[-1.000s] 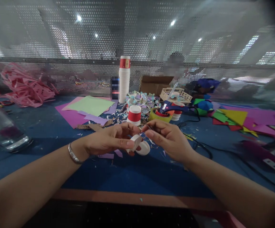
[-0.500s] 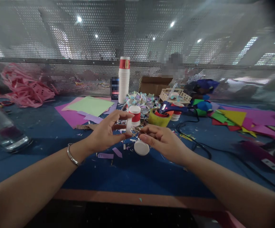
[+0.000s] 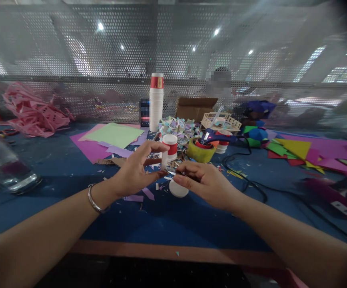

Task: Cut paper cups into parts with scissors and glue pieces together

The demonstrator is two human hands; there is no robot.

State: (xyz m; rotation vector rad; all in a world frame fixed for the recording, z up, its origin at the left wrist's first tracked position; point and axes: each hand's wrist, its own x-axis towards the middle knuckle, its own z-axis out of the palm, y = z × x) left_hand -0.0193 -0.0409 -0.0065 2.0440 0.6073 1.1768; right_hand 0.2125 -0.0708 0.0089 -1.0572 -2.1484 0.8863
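My left hand (image 3: 139, 168) pinches a white round piece (image 3: 164, 159), seen nearly edge-on, between thumb and fingers. My right hand (image 3: 205, 182) is closed on a slim tool with a pointed metal tip (image 3: 170, 172); its kind is hidden by the fingers. That tip meets or nearly meets the lower edge of the white piece. Below the right fingers a white disc (image 3: 178, 189) lies on the blue table. Just behind the hands stands a red and white paper cup (image 3: 171, 149), upside down or cut short, I cannot tell.
A tall paper cup stack (image 3: 156, 104) stands at the back. Coloured paper sheets (image 3: 113, 135) lie left, more paper (image 3: 326, 150) right. A glue gun (image 3: 211, 137) rests on a yellow tape roll (image 3: 201, 153). A black cable (image 3: 257, 185) crosses the right side; a glass jar (image 3: 8, 168) stands left.
The tool's metal tip now shows from my right hand and has come to the white piece's lower edge. My left hand has shifted slightly to the right.
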